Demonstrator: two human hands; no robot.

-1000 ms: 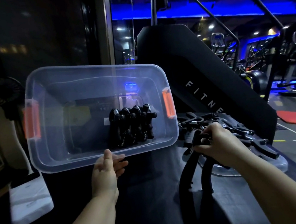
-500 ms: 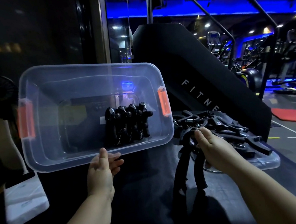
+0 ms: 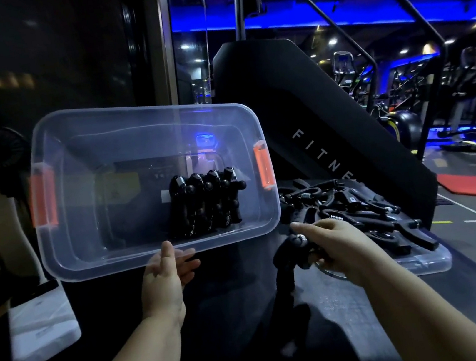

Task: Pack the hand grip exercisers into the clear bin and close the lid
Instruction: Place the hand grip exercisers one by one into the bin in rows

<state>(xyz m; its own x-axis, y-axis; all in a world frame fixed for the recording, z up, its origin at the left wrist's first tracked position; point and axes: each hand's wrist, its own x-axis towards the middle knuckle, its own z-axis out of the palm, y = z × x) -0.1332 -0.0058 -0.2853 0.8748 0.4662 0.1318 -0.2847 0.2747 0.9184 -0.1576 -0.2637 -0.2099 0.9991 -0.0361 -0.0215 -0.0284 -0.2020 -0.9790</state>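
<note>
At the bench (image 3: 237, 310) edge, the left hand (image 3: 165, 279) pinches the near rim of the clear bin (image 3: 80, 210), which is tipped toward the camera with four hand grip exercisers (image 3: 209, 203) rowed inside. Just beside it, the right hand (image 3: 339, 245) grasps one more exerciser (image 3: 285, 269). Outstanding: the pile (image 3: 371, 216) lying on the lid (image 3: 428, 264), and the lid itself, not yet fitted. Judged under halfway.

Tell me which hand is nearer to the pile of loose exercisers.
Right. The right hand, holding one exerciser, is beside the pile; the left hand grips the rim of the clear bin, farther away.
</note>
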